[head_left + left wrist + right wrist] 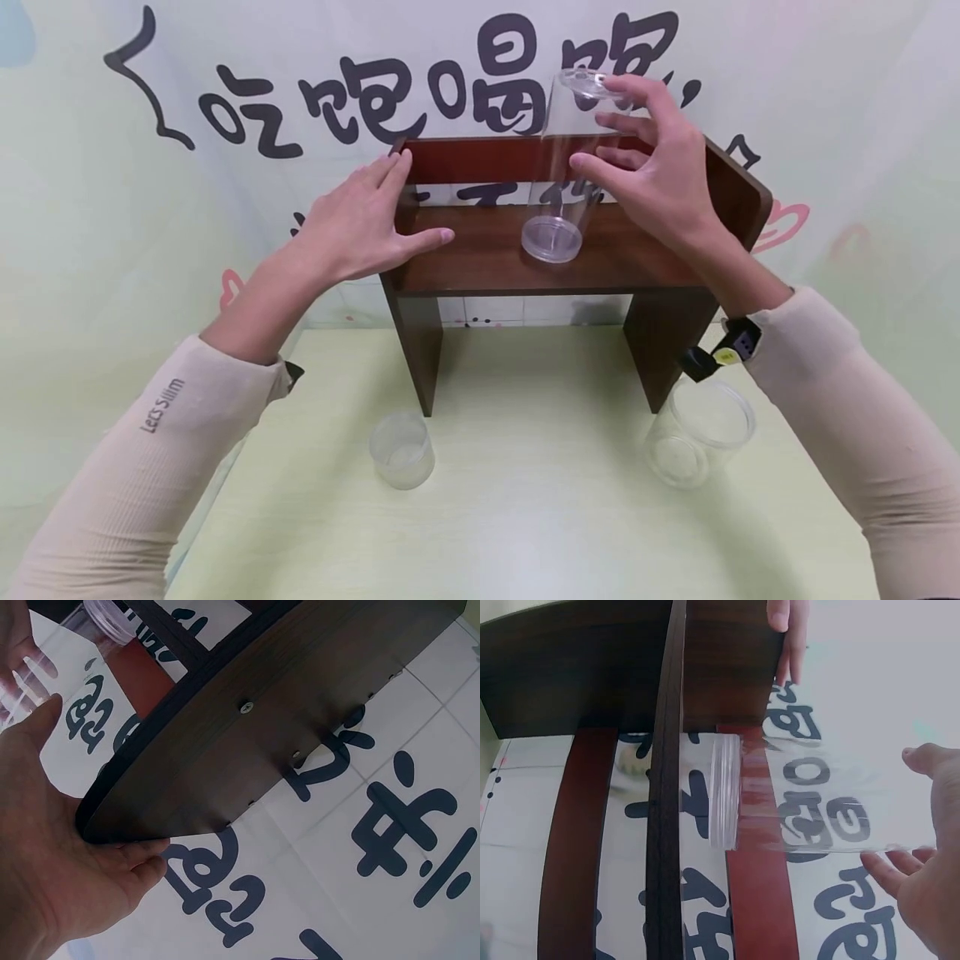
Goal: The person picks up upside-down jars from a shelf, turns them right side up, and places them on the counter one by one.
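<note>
A tall clear plastic jar (558, 183) stands mouth down on the board of a dark wooden shelf (487, 250). My right hand (626, 125) hovers round the jar's upper end with fingers spread and nearly straight. In the right wrist view the thumb and fingertips (885, 870) sit just off the jar (802, 795), with no grip showing. My left hand (360, 221) lies flat against the shelf's left side panel, with its thumb on the board. The left wrist view shows that palm (52, 847) against the panel's edge (262, 712).
On the yellow-green table (540, 517) in front of the shelf stand a small clear cup (402, 450) on the left and a wider clear jar (697, 433) on the right, near the shelf's right leg. A backdrop with large black characters (337, 100) hangs behind.
</note>
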